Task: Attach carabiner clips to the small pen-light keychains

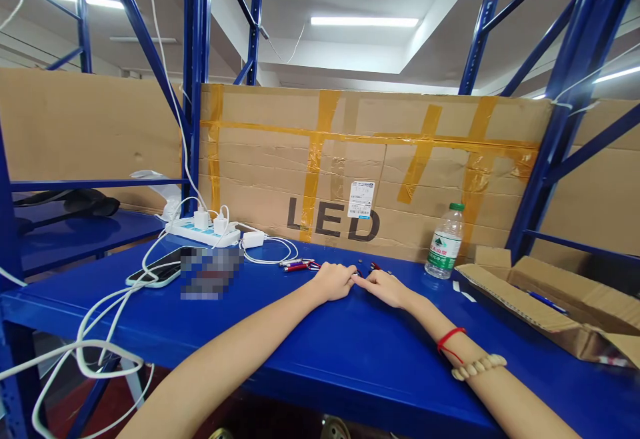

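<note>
Both my hands rest on the blue metal shelf (320, 352), fingertips meeting near its middle. My left hand (334, 281) has its fingers curled in, pinching something too small to make out. My right hand (384, 287) points its fingers at the left one, also pinched together at the tips. Several small red and silver pen-like pieces (299, 265) lie just left of my left hand. A few tiny dark and red parts (373, 267) sit just behind my right hand. My right wrist wears a red string and a bead bracelet.
A taped cardboard wall marked LED (370, 159) stands behind. A water bottle (445, 241) is at the right, an open cardboard box (555, 305) further right. A white power strip (203, 231) with chargers, white cables and a phone (155, 269) lie at the left. Blue rack uprights frame the shelf.
</note>
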### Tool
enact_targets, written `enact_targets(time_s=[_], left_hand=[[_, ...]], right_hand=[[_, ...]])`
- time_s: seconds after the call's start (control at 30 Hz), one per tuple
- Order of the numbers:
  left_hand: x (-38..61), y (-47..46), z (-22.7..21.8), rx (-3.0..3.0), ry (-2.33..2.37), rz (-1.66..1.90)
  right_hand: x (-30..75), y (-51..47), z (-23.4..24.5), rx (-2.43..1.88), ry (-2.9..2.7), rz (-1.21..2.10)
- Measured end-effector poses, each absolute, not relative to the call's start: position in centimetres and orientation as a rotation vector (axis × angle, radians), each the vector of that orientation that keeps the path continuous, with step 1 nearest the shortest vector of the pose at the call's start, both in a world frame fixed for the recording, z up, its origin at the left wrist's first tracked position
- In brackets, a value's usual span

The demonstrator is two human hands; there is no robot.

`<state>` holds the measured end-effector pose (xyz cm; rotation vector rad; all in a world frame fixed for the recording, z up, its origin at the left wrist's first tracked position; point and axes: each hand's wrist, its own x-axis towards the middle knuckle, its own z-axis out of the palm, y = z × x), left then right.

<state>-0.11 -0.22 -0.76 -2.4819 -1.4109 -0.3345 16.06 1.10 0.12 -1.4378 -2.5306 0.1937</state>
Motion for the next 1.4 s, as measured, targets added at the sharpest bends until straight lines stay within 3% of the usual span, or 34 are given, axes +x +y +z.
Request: enact_targets(time_s=[0.37, 0.63, 1.4], left_hand=[[-0.12, -0.31, -0.6, -2.485, -1.421, -0.331], [-0.02, -0.57, -0.46, -2.475, -1.414, -0.329], [-0.04, -0.5, -0.43, -2.488, -1.422, -0.312]], right_hand=[[15.72, 0.74, 0.21, -1.464, -2.517, 0.104], [15.71, 0.56, 0.4, -1.445, -2.464, 0.216], [15.54, 1.02, -0.05, -1.469, -2.529, 0.016]])
